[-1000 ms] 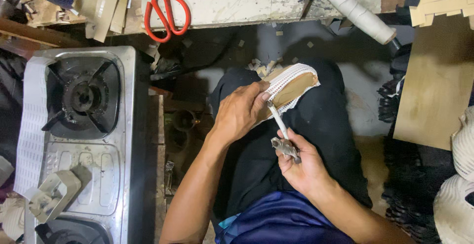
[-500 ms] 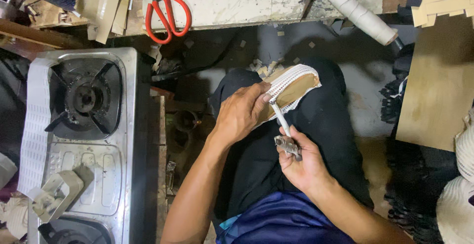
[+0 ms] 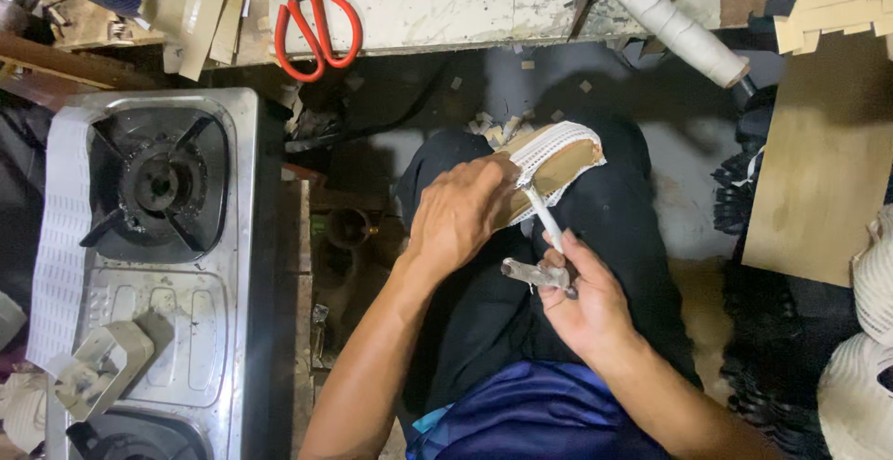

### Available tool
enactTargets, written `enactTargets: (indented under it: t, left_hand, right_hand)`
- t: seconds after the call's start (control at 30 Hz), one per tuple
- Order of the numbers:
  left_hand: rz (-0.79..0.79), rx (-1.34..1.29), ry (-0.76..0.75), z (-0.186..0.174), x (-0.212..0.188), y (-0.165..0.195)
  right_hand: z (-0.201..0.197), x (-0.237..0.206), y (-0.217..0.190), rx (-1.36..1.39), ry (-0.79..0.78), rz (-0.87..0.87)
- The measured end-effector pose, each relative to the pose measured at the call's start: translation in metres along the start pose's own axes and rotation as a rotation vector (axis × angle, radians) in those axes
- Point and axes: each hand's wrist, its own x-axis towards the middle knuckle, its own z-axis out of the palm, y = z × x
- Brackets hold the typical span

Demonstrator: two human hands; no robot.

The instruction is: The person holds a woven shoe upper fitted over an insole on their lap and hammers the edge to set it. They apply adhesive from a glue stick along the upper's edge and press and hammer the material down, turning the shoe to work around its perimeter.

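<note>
Little has moved since the earlier frame: the right hand has only edged the white strip slightly. The left hand is clamped on the shoe sole, which rests on the lap; the right hand is closed on a small metal tool. White trim already covers the sole's far edge, while the near edge looks unfinished. Red scissors lie on the desk.

at the far edge we see a pale, stained workbench; on it lie red-handled scissors at the left and a white roll at the right. to our left stands a steel gas stove, with a perforated white strip draped over its left edge.
</note>
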Motion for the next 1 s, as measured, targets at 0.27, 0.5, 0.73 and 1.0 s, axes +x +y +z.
enactTargets:
  t: [0.27, 0.5, 0.73, 1.0]
  left_hand:
    - [0.124, 0.137, 0.084, 0.001, -0.006, 0.006]
    - [0.113, 0.196, 0.135, 0.007, -0.005, 0.018]
    - [0.098, 0.154, 0.128, 0.01, -0.006, 0.01]
    - [0.123, 0.159, 0.098, 0.012, -0.012, 0.025]
  right_hand:
    - [0.005, -0.01, -0.002, -0.163, -0.074, -0.183]
    - [0.009, -0.017, 0.0, -0.427, 0.005, -0.363]
    - [0.008, -0.033, -0.038, -0.514, -0.018, -0.192]
    - [0.039, -0.011, -0.058, -0.62, -0.071, 0.166]
